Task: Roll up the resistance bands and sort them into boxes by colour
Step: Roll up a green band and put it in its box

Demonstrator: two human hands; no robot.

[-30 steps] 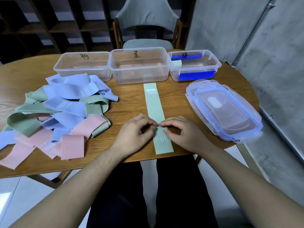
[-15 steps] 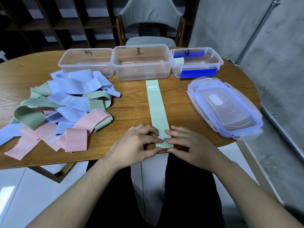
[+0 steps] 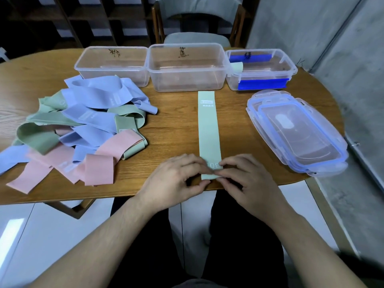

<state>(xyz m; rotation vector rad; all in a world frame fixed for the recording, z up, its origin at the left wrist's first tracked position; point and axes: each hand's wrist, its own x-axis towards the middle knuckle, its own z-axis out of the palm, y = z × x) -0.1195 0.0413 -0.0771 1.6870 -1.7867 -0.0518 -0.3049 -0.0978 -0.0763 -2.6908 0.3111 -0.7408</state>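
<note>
We are barely begun: our left hand (image 3: 175,179) and right hand (image 3: 247,179) pinch the near end of the flat pale-green rubber band (image 3: 208,129), starting its roll; the tangled heap of blue, green and pink bands (image 3: 79,129) awaits, and two clear plastic boxes (image 3: 187,67) look empty

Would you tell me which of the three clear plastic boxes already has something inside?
The right-hand clear plastic box with blue clips: a pale green roll sits inside; the other two look empty.
</note>
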